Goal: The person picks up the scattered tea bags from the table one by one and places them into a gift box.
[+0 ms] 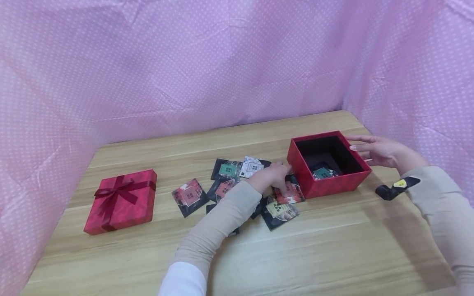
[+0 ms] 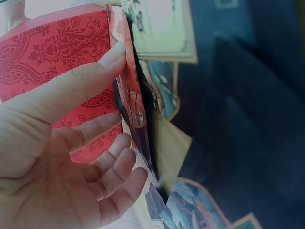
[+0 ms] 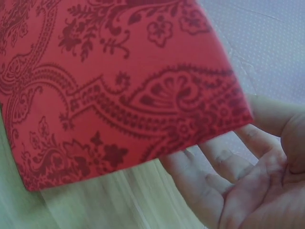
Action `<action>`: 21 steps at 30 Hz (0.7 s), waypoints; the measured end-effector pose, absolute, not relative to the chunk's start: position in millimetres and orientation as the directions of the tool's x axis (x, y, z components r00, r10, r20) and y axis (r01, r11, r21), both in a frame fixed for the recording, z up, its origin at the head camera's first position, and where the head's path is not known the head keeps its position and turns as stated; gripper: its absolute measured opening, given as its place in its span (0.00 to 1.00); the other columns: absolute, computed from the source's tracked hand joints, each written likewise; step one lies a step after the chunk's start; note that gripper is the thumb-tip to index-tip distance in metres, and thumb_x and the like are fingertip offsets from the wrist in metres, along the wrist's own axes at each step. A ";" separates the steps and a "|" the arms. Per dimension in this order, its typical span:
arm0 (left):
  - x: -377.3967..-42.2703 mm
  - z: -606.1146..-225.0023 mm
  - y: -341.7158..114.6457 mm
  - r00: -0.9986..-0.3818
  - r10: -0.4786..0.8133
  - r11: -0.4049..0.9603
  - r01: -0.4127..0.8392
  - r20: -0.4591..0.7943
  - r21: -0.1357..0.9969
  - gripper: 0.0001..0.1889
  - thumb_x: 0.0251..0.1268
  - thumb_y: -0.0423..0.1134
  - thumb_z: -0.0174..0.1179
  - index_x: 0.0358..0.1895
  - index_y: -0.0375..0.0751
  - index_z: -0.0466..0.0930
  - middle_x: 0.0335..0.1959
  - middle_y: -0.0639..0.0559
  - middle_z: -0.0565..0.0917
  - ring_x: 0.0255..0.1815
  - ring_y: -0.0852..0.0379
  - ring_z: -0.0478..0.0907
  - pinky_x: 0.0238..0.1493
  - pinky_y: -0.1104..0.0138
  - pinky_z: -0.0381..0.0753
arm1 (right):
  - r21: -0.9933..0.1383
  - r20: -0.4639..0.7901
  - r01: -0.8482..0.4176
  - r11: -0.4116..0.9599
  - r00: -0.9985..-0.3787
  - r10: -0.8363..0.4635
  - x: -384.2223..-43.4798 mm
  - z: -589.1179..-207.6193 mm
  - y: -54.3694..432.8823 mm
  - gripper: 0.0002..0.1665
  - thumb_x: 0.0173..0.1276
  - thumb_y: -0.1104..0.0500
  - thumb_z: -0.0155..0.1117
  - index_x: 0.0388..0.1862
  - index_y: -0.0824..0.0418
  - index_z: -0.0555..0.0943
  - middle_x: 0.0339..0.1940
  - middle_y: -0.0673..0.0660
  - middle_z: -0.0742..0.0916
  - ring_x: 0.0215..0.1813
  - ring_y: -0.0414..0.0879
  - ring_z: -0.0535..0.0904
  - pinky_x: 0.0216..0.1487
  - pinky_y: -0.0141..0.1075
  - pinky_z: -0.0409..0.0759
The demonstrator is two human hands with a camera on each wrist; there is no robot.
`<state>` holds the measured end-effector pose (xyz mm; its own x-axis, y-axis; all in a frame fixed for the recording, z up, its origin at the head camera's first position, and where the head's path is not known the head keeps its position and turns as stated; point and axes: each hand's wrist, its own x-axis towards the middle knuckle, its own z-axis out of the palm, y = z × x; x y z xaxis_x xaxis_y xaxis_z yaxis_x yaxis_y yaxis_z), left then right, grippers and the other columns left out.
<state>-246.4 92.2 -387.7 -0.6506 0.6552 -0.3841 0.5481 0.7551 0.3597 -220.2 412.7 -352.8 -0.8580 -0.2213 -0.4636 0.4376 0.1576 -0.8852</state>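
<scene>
- While the left hand (image 1: 272, 176) reaches in among the scattered packets, its grip is together, thumb and fingers pinching a red packet (image 1: 292, 194) between them; the left wrist view shows the thumb on one face and the packet tipped up.
- The red packet is just beside the left wall of an uncovered red box (image 1: 333, 187) and above a yellow-labelled packet (image 1: 279, 210).
- The right hand (image 1: 385, 152) is at the far right side of the box; its grip is apart, the fingers spread and extended by the wall. Whether every fingertip touches it cannot be told.
- Inside the box, near its front wall, lies a green-labelled round-patterned packet (image 1: 324, 172).
- Left of the left hand lie a white packet (image 1: 252, 166), a dark packet with a green label (image 1: 226, 169) and a dark packet with a pink label (image 1: 223, 188), close together and partly overlapping.
- Farther left, a separate pink-labelled packet (image 1: 190, 197) lies alone.
- Well apart at the left, the red lid (image 1: 127, 211) rests on the bench (image 1: 281, 263), its dark ribbon (image 1: 117, 191) tied in a bow.
- A dotted pink cloth (image 1: 222, 61) hangs behind.
</scene>
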 end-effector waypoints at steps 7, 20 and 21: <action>-246.6 -385.8 94.1 -0.626 0.677 0.736 0.574 -0.388 0.358 0.33 0.49 0.39 0.72 0.62 0.47 0.70 0.58 0.49 0.72 0.57 0.54 0.64 0.58 0.65 0.70 | -0.903 -0.428 0.416 0.106 -0.859 -0.281 -220.4 -354.7 414.8 0.25 0.75 0.63 0.47 0.45 0.29 0.80 0.43 0.41 0.86 0.45 0.40 0.83 0.45 0.36 0.82; -244.9 -383.5 95.1 -0.641 0.669 0.743 0.563 -0.375 0.362 0.36 0.50 0.43 0.72 0.64 0.44 0.68 0.59 0.47 0.70 0.56 0.53 0.63 0.58 0.65 0.70 | -0.905 -0.422 0.418 0.078 -0.856 -0.298 -222.6 -355.7 415.9 0.26 0.75 0.64 0.47 0.46 0.29 0.81 0.44 0.40 0.86 0.45 0.41 0.84 0.45 0.38 0.82; -244.7 -383.5 95.2 -0.647 0.665 0.747 0.558 -0.374 0.362 0.38 0.49 0.44 0.73 0.66 0.42 0.66 0.59 0.46 0.70 0.56 0.53 0.63 0.58 0.65 0.70 | -0.905 -0.423 0.419 0.078 -0.856 -0.297 -222.6 -355.9 416.1 0.27 0.75 0.64 0.47 0.46 0.29 0.81 0.44 0.41 0.86 0.45 0.41 0.84 0.45 0.38 0.83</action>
